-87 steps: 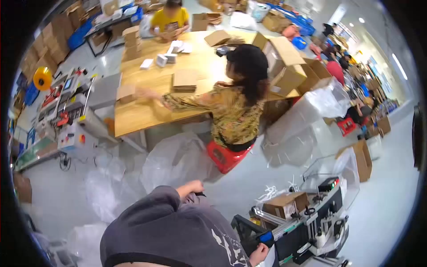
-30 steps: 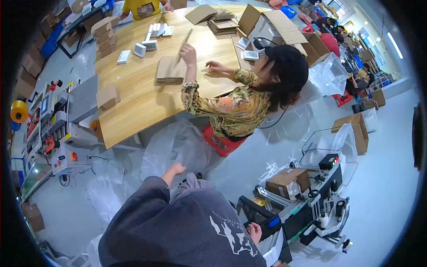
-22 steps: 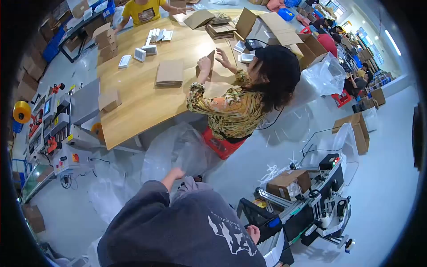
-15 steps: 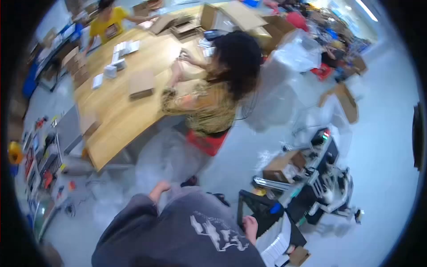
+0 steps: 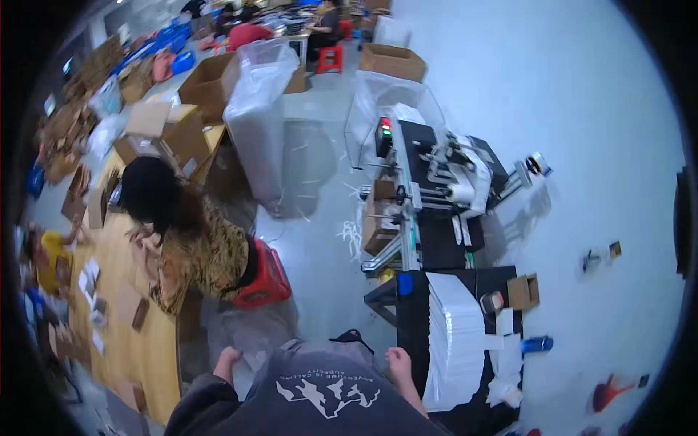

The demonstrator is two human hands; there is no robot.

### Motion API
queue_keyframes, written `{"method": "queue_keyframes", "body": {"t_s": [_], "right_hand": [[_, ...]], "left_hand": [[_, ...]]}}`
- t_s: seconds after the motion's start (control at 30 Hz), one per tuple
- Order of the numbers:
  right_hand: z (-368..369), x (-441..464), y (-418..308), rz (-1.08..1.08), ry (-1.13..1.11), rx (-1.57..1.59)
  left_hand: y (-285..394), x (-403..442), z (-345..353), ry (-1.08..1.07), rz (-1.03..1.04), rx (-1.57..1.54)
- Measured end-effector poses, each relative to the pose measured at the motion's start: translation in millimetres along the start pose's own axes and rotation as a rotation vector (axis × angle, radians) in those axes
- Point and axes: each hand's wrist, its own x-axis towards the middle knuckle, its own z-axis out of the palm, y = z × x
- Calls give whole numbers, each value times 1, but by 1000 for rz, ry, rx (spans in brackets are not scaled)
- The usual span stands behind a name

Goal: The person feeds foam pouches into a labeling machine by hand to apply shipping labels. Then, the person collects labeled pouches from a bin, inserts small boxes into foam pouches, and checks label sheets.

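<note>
At my left side, my left hand (image 5: 228, 361) is loosely closed, with nothing visible in it. It hangs near a clear plastic bag (image 5: 273, 325) on the floor beside the table. My right hand (image 5: 398, 363) is also loosely curled and shows nothing held. It is nearest to a long stack of white sheets or flat bags (image 5: 452, 338) on a black bench (image 5: 502, 280), apart from it. My dark printed shirt fills the space between my hands.
A co-worker in a patterned top (image 5: 207, 247) sits on a red stool (image 5: 265, 280) at the wooden table (image 5: 156, 363). Ahead right stands a machine with a white roll (image 5: 462, 192). Cardboard boxes (image 5: 392, 62) and a tall plastic-wrapped bundle (image 5: 254, 131) stand further ahead.
My view has turned right: the table and seated co-worker have shifted left, and the machine and bench are now ahead right. Both hands stay low at my sides.
</note>
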Motion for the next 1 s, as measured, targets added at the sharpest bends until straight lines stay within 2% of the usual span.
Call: {"method": "queue_keyframes", "body": {"t_s": [0.07,0.1,0.17,0.23,0.27,0.3,0.33,0.4,0.43,0.5,0.57,0.6,0.67,0.87,1.0], "right_hand": [[-24,4,-2,-34,71,-68],[-34,11,-2,-118,117,-154],[-48,15,-20,-139,185,-93],[-63,27,-42,-244,230,-175],[-67,33,-53,-207,230,-125],[-73,40,-59,-293,244,-113],[-78,47,-63,-377,260,-102],[-87,41,-84,-322,300,-105],[-92,38,-87,-292,317,-95],[-100,40,-95,-197,285,25],[-102,41,-104,-185,323,46],[-100,40,-106,-195,345,54],[-101,37,-110,-223,392,55],[-97,55,-128,-100,576,123],[-92,77,-129,198,641,244]], "left_hand": [[47,24,-8,2,132,110],[75,39,-6,8,241,182],[127,65,5,13,413,276],[196,73,18,-131,378,149],[229,72,34,-156,418,101],[268,69,52,-184,460,61],[325,38,60,-110,524,252],[398,9,81,-187,759,265],[434,0,96,-237,779,409],[492,-23,127,-212,908,399],[540,-44,147,-249,1123,342],[559,-52,155,-280,1124,375],[596,-58,177,-332,1336,414],[687,-51,241,-570,1548,657],[742,-48,278,-518,1870,834]]}}
